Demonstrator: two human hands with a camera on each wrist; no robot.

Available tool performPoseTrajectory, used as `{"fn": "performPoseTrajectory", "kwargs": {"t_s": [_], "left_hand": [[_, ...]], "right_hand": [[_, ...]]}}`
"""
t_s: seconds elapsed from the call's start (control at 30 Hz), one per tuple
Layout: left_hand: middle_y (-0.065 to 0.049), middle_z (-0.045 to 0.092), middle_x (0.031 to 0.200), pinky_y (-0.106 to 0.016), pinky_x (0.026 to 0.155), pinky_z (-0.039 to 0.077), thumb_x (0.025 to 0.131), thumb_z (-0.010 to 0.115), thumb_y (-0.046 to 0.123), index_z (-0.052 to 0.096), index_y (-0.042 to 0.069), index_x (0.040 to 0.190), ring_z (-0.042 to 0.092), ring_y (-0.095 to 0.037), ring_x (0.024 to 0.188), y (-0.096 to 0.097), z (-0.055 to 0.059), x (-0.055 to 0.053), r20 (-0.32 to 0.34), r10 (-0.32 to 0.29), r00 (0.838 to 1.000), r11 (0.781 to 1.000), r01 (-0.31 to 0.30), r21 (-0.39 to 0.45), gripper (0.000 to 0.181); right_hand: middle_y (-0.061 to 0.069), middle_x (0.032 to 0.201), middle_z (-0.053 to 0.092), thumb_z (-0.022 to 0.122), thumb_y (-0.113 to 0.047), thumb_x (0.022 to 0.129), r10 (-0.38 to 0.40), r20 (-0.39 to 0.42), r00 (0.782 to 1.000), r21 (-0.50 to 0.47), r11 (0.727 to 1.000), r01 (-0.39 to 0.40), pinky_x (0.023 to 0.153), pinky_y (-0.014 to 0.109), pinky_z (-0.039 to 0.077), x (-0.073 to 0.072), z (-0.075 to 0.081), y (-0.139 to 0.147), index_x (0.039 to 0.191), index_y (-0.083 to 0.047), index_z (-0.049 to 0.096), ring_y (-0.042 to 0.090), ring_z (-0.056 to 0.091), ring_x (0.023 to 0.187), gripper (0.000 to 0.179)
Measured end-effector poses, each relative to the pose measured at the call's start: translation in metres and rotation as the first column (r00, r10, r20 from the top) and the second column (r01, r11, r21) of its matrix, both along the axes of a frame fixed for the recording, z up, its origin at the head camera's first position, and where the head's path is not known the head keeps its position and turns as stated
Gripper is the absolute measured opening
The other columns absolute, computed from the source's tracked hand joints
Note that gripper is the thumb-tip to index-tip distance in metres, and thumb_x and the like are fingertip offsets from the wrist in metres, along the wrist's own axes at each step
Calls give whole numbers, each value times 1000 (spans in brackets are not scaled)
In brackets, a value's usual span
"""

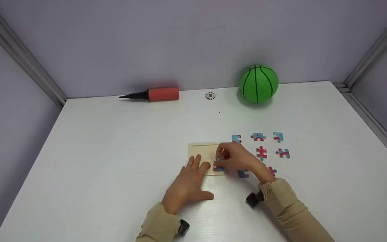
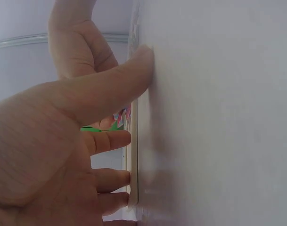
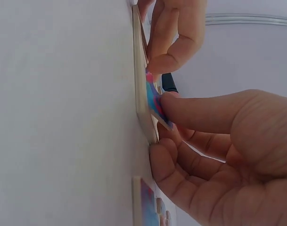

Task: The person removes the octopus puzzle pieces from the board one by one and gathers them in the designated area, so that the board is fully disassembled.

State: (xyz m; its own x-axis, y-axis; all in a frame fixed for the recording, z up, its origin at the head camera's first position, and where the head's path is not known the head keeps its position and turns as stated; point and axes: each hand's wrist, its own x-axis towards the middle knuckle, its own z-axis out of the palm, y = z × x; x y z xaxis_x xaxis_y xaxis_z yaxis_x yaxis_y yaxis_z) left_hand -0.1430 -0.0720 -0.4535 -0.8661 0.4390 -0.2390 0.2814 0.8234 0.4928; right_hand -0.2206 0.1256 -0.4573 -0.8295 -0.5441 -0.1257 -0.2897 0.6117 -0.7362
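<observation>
A shallow wooden puzzle tray (image 1: 200, 150) lies flat on the table. My left hand (image 1: 187, 184) rests with its fingers spread on the tray's left and front part, thumb out to the side. Between thumb and fingers, my right hand (image 1: 236, 158) pinches a blue, pink and purple puzzle piece (image 1: 218, 167) at the tray's front right corner. In the right wrist view that puzzle piece (image 3: 155, 101) tilts, one end raised above the tray rim (image 3: 139, 80). A left fingertip is close to its far end. The right fingers hide the tray's right edge.
Several loose puzzle pieces (image 1: 261, 152) lie to the right of the tray, some partly behind the right hand and forearm. At the back stand a green ball (image 1: 259, 84) and a red hand pump (image 1: 163, 94), with a round marker (image 1: 210, 96) between them.
</observation>
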Motion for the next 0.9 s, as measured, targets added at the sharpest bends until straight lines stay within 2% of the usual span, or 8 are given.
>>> {"fn": "performPoseTrajectory", "kwargs": {"t_s": [0.13, 0.3, 0.4, 0.53, 0.73, 0.9], "left_hand": [[-24, 15, 156, -60, 108, 23, 78, 78, 41, 38, 13, 143, 10, -42, 143, 2, -2, 0, -1, -4, 1000, 1000, 4, -8, 81], [-23, 15, 156, -59, 108, 24, 78, 77, 44, 38, 17, 145, 10, -41, 144, 6, -3, 1, -12, -11, 1000, 999, 11, -42, 82], [-22, 14, 156, -59, 108, 24, 77, 77, 44, 39, 18, 145, 8, -43, 143, 7, -4, 1, -12, -7, 1000, 999, 6, -53, 82], [-23, 14, 156, -60, 108, 24, 77, 79, 41, 40, 16, 145, 7, -46, 142, 9, -3, 4, -1, 15, 1000, 999, -15, -37, 82], [-25, 16, 155, -62, 107, 24, 77, 79, 35, 41, 13, 145, 7, -48, 141, 10, 0, 7, 12, 51, 999, 999, -50, -20, 80], [-25, 17, 155, -62, 107, 23, 77, 79, 32, 42, 12, 144, 8, -48, 141, 7, 2, 7, 6, 57, 998, 998, -57, -2, 80]], "right_hand": [[1, 77, 57, 72, -12, 86, 9, 11, 1000, -17, 1000, -9, 63, 29, 44, 0, 1, 5, 91, -7, 61, 14, 51, 69, 14], [2, 80, 59, 72, -13, 86, 9, 24, 1000, -107, 994, -7, 65, 28, 47, 1, 5, 16, 90, -6, 60, 15, 55, 73, 15], [5, 84, 60, 72, -15, 86, -7, 62, 998, -169, 985, 18, 68, 32, 51, 3, 10, 26, 92, -5, 59, 17, 59, 75, 18], [9, 85, 60, 72, -13, 86, -49, 119, 992, -206, 976, 73, 66, 37, 55, 8, 17, 43, 95, -2, 58, 21, 61, 71, 20], [12, 87, 58, 71, -11, 87, -94, 155, 983, -210, 970, 126, 69, 34, 56, 12, 22, 80, 98, 1, 57, 25, 62, 75, 22], [14, 90, 57, 70, -9, 87, -134, 173, 976, -227, 959, 172, 71, 33, 56, 16, 26, 109, 101, 5, 56, 24, 63, 79, 24]]}}
